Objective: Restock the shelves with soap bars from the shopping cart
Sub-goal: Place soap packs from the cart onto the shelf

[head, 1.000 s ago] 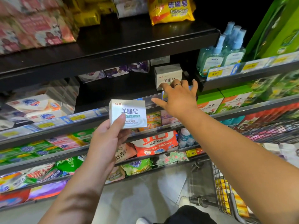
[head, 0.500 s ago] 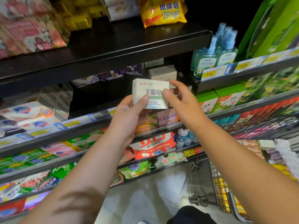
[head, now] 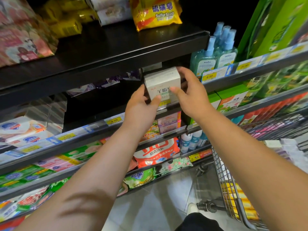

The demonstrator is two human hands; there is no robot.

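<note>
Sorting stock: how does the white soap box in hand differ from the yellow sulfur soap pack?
White soap box: stiff carton; yellow sulfur soap pack: glossy wrapper. The box is gripped by left hand and right hand; the pack lies untouched on the top shelf. Both are soap.

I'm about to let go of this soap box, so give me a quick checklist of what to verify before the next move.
1. Grip: left hand and right hand both hold the soap box: ok.
2. Label facing out: printed front faces the aisle: ok.
3. Clearance under the black upper shelf: box sits below its edge: ok.
4. Box resting on the shelf: underside hidden by the hands: cannot tell.
5. Room behind the box: hidden: cannot tell.
6. Shopping cart at the right, yellow packs inside: ok.
</note>
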